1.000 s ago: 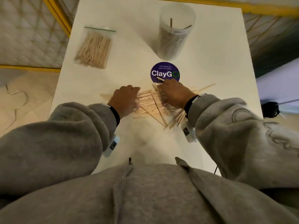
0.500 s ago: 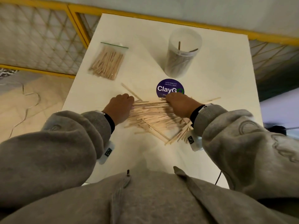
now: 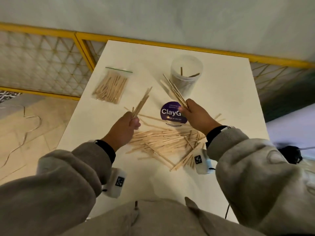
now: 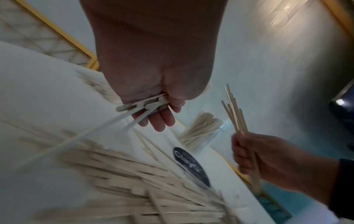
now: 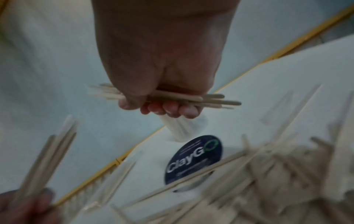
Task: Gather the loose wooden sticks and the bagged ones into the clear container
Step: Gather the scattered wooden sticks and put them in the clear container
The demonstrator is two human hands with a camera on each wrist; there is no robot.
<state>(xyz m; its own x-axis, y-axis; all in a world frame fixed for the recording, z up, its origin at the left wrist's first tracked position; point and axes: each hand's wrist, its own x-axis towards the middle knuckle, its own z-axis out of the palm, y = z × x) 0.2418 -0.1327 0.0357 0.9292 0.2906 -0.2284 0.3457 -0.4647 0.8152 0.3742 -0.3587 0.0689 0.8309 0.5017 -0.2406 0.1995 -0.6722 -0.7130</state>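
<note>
A heap of loose wooden sticks (image 3: 163, 142) lies on the white table (image 3: 221, 99) in front of me. My left hand (image 3: 131, 121) grips a bundle of sticks (image 3: 141, 103) raised above the table's left middle; its curled fingers (image 4: 159, 121) show in the left wrist view. My right hand (image 3: 190, 111) grips another bundle (image 3: 175, 91) that points toward the clear container (image 3: 185, 74). That container stands upright at the back with sticks inside. The bagged sticks (image 3: 110, 87) lie at the back left, untouched.
A round purple ClayGo sticker (image 3: 168, 111) sits between the heap and the container. A yellow-framed railing (image 3: 76, 48) runs behind and left of the table. Stray sticks (image 3: 219, 116) lie right of my right hand.
Both hands were pressing on the heap; each has now lifted off the table holding a bundle of sticks. The camera view has tilted up.
</note>
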